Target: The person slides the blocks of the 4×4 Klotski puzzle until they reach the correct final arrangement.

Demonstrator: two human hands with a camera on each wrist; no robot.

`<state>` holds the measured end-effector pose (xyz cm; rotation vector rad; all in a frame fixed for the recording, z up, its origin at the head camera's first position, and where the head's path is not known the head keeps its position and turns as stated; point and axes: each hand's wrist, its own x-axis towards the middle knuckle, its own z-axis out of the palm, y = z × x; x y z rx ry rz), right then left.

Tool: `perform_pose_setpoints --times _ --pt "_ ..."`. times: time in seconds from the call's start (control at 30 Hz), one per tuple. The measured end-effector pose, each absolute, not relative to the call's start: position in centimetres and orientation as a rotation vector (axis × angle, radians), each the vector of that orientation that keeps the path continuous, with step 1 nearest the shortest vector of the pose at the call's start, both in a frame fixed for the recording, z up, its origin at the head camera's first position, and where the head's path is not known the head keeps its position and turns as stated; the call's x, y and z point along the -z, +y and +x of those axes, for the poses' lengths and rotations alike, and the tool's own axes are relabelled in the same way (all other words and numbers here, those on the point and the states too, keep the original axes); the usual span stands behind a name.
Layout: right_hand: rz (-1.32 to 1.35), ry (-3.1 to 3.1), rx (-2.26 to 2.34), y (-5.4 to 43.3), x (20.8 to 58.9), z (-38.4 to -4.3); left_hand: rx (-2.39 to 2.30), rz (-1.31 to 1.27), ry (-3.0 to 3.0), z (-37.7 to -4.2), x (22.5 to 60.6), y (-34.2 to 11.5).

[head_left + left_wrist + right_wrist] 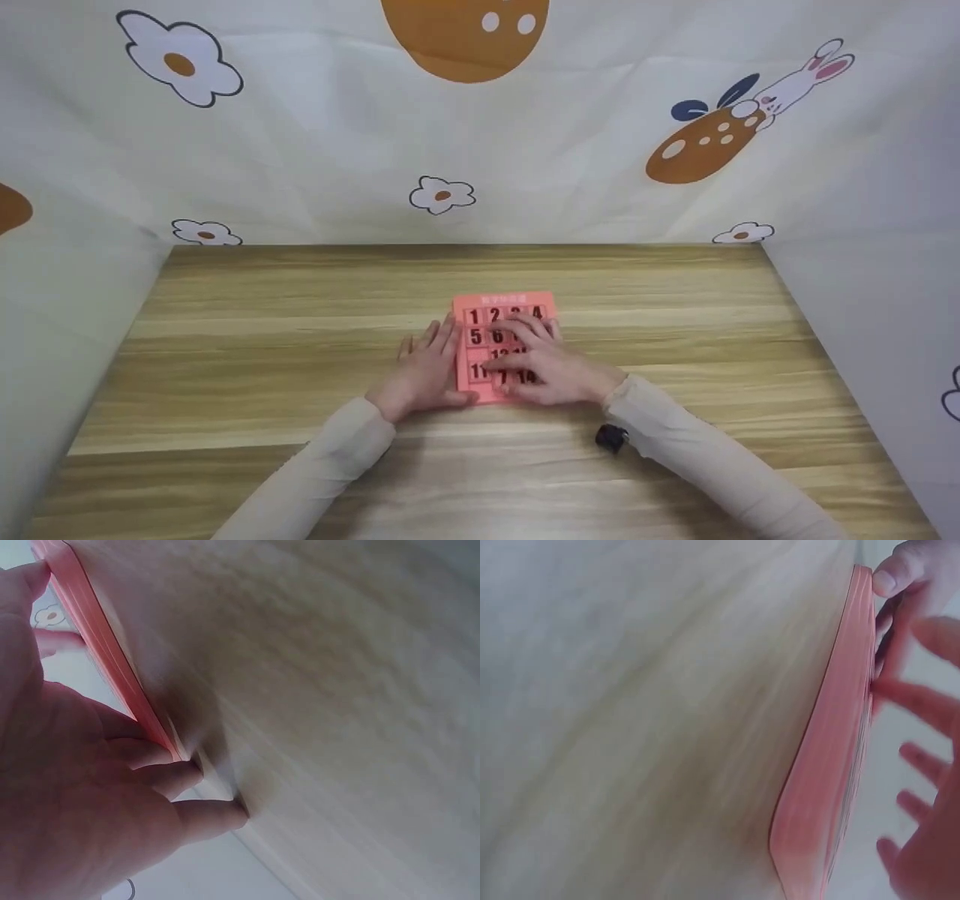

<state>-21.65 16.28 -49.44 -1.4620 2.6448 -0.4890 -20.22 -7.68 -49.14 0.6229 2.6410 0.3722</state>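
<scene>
A coral-red number slide puzzle lies flat on the table, its black-numbered tiles partly covered by fingers. My left hand rests against the puzzle's left side. Its fingers lie straight along the edge and its thumb touches the near left corner. Spread over the tiles is my right hand. In the right wrist view its index finger reaches the puzzle's face, while other fingers hover off it. That fingertip is right at the tile marked 11, which sits slightly lower than the tile beside it.
The wood-grain table surrounds the puzzle. A pale cloth wall printed with flowers, orange shapes and a rabbit stands behind and at both sides. A small black object is beside the right sleeve.
</scene>
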Motion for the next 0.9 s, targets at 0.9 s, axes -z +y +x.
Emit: perform_pose_setpoints --times 0.9 --pt "-1.547 2.531 0.749 17.26 49.44 -22.11 -0.374 0.606 2.636 -20.29 49.23 -7.83"
